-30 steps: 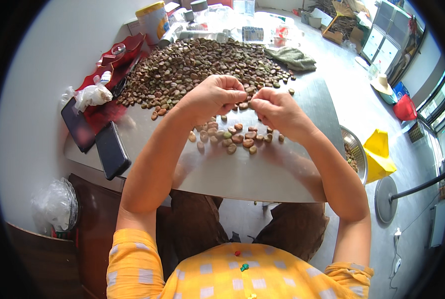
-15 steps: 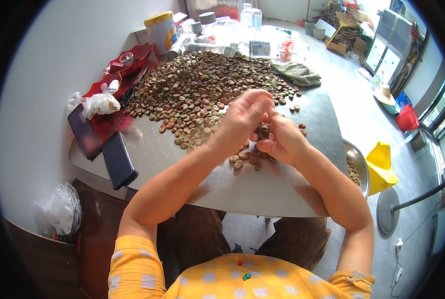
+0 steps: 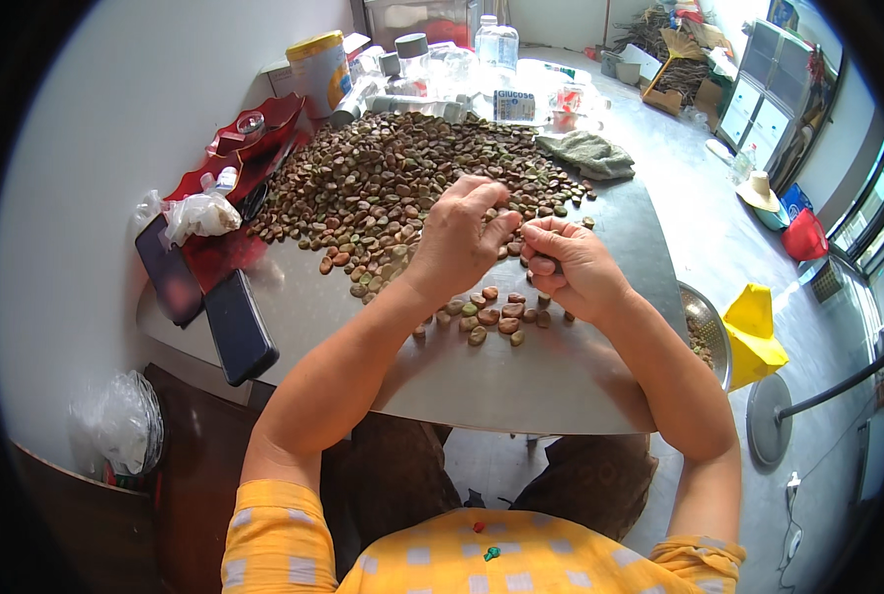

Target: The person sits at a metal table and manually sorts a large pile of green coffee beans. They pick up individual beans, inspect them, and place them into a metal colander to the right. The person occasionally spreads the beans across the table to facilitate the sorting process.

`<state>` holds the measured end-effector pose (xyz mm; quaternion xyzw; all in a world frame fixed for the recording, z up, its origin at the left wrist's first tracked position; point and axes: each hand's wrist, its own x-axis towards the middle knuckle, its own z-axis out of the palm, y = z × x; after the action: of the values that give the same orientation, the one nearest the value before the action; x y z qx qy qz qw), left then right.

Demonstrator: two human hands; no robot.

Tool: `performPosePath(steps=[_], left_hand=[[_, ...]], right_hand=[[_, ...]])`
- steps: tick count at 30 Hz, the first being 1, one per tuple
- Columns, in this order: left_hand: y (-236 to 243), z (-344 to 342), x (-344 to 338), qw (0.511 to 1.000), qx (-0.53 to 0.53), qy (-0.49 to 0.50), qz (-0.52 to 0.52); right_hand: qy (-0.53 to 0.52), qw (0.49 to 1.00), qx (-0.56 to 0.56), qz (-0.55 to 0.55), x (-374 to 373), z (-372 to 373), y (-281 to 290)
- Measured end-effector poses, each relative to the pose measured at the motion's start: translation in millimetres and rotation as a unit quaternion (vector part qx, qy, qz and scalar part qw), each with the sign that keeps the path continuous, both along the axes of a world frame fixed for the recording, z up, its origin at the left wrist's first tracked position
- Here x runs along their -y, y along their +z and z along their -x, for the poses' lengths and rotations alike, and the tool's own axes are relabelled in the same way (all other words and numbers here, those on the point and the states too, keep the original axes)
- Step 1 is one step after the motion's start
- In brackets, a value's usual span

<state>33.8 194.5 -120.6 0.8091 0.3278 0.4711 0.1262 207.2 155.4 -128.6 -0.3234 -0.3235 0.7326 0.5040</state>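
A large heap of brown and greenish dried broad beans covers the far half of the grey table. My left hand is held over the heap's near edge, its fingers loosely curled and the thumb apart from them; nothing shows between them. Just right of it, my right hand is closed, thumb and forefinger pinched together. A dark bean partly shows in its curled fingers. Beneath both hands, nearer to me, lies a small scatter of loose beans.
Two phones, one dark, lie at the table's left edge by a red tray. Clear bottles and a yellow-lidded can stand behind the heap. A greenish cloth lies far right; a metal colander stands beyond the right edge.
My hands have come apart a little; the left thumb and fingers have spread. The loose beans beneath my hands now show more and lie more scattered.
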Motion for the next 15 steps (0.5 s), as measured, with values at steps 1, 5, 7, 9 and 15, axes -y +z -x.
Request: performPosePath(steps=[1, 5, 7, 9, 15], left_hand=[[-4, 2, -4, 1.0, -0.001, 0.014, 0.009], [-16, 6, -19, 0.994, -0.053, 0.057, 0.078], [-19, -1, -25, 0.993, -0.062, 0.072, 0.074], [-25, 0, -31, 0.988, -0.036, 0.046, 0.14], [-18, 13, -27, 0.977, -0.075, 0.047, 0.193]], right_hand=[[-0.008, 1.0, 0.007, -0.014, -1, -3, -1], [-0.058, 0.992, 0.111, -0.021, -1, -8, 3], [-0.015, 0.994, 0.095, -0.058, -9, -26, -2], [-0.017, 0.991, 0.113, -0.072, -5, -36, 0], [-0.097, 0.973, 0.193, -0.085, 65, -89, 42]])
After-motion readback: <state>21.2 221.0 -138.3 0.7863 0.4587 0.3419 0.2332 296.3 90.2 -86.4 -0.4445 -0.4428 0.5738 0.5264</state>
